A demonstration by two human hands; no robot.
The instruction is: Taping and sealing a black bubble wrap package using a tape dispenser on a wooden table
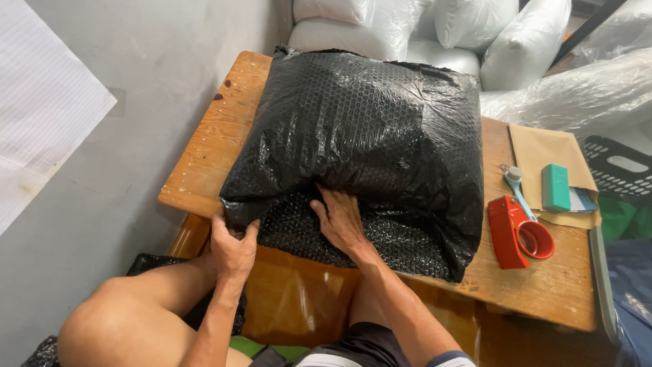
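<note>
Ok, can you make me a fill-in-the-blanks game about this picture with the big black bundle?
1. The big bundle is wrapped in bubble wrap of the colour ____.
2. The tape dispenser on the wooden table is ____ in colour.
3. The left hand grips the bundle's near ____ corner.
4. The right hand lies ____ on the wrap, fingers spread.

Missing words: black; red; left; flat

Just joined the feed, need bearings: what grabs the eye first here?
A big black bubble-wrap bundle fills the middle of the wooden table. The left hand grips its near-left corner; the right hand presses flat on its near edge. A red tape dispenser lies to the right.
</note>
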